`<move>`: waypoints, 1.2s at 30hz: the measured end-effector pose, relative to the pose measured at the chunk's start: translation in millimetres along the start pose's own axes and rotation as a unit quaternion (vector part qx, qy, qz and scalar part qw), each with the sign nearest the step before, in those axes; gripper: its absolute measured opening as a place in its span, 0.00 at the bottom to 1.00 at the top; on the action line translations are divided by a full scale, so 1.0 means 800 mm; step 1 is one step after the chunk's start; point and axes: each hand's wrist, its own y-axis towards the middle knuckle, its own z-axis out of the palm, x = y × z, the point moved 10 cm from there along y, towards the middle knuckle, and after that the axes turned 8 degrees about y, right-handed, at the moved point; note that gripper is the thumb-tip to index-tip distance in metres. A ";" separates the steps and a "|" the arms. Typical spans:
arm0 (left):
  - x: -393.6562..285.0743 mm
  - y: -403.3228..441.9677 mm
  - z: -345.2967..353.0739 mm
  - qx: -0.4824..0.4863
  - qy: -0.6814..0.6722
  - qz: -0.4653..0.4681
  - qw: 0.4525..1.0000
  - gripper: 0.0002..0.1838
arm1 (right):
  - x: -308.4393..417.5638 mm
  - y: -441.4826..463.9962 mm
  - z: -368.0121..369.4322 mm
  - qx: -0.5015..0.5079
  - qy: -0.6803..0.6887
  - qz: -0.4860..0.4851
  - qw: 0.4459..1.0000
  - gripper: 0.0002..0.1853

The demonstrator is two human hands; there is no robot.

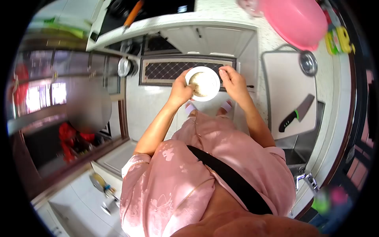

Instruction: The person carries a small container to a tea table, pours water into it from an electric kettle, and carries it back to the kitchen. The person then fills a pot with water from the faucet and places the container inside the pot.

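Note:
Over the floor, in front of my body, a white bowl (214,94) is held in my left hand (181,90). The thumb lies over its left rim, and the fingers are beneath or behind the side. Pale, greyish contents show inside the bowl, too blurred to name. Just right of the bowl is my right hand (235,82), raised, its fingers curled together near the rim. Whether those fingers hold something small or touch the bowl, I cannot tell.
On the right counter lie a cutting board (286,91), a black-handled knife (297,112) and a metal bowl (308,63). A pink basin (294,21) and yellow bottle (338,41) stand behind. A dark mat (185,71) covers floor ahead; a sink (296,148) is at right.

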 end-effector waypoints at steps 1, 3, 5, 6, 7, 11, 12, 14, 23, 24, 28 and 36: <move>0.010 -0.017 -0.027 -0.040 0.045 0.031 0.998 0.26 | 0.004 -0.005 0.040 0.052 0.010 0.020 0.998 0.13; 0.053 -0.026 -0.073 -0.077 0.016 0.102 0.992 0.27 | 0.029 0.003 0.102 0.102 -0.040 -0.023 0.994 0.13; 0.081 -0.072 -0.125 -0.104 -0.139 -0.069 0.982 0.27 | 0.037 0.004 0.168 0.126 0.006 -0.023 0.992 0.12; 0.099 -0.084 -0.157 -0.131 -0.176 -0.057 0.974 0.24 | 0.045 0.006 0.204 0.145 -0.001 -0.038 0.989 0.12; 0.123 -0.105 -0.190 -0.147 -0.154 -0.064 0.975 0.26 | 0.053 -0.004 0.245 0.170 -0.005 -0.037 0.985 0.12; 0.195 -0.194 -0.337 -0.272 -0.121 -0.052 0.953 0.32 | 0.090 -0.049 0.438 0.287 -0.005 -0.066 0.956 0.13; 0.222 -0.214 -0.364 -0.304 -0.132 -0.061 0.941 0.34 | 0.088 -0.059 0.485 0.318 -0.023 -0.067 0.945 0.13; 0.255 -0.264 -0.412 -0.340 -0.135 -0.094 0.926 0.34 | 0.105 -0.099 0.570 0.385 -0.055 -0.080 0.918 0.13; 0.418 -0.412 -0.558 -0.410 -0.270 -0.189 0.850 0.29 | 0.113 -0.200 0.861 0.554 -0.072 -0.123 0.821 0.16; 0.433 -0.426 -0.574 -0.441 -0.275 -0.198 0.831 0.27 | 0.105 -0.205 0.893 0.570 -0.077 -0.103 0.812 0.16; 0.499 -0.472 -0.638 -0.499 -0.339 -0.208 0.770 0.27 | 0.087 -0.229 1.009 0.639 -0.091 -0.069 0.760 0.13; 0.580 -0.540 -0.802 -0.602 -0.357 -0.218 0.680 0.29 | 0.116 -0.278 1.263 0.742 -0.107 -0.078 0.657 0.13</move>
